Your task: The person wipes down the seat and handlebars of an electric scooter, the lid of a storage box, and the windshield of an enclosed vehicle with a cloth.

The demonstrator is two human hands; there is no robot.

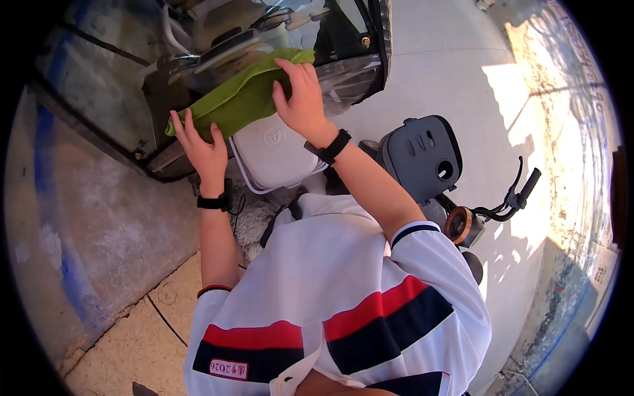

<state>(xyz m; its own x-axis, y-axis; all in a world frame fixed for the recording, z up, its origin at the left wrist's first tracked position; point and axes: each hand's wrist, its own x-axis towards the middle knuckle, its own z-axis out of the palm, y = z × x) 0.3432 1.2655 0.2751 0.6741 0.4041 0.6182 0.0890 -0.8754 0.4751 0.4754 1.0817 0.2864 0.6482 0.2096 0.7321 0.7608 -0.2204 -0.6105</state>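
Note:
A folded green cloth [241, 99] stretches between my two hands, in front of a clear plastic panel [99, 86] with a dark frame. My left hand [203, 153] grips the cloth's lower left end, with the fingers over its edge. At the upper right end, my right hand [305, 99] pinches the cloth between thumb and fingers. Each wrist wears a black band. Just below the cloth is a white, rounded seat-like object [274, 152] with a pale tubular rim, and part of its top is hidden by the cloth.
To the right stand a dark grey plastic case [422, 155] with a round hole and a black handlebar grip [528, 188] with a lever. A round copper-rimmed part [457, 224] sits near my right arm. Concrete ground [99, 218] lies at left, and a sunlit strip [528, 86] at right.

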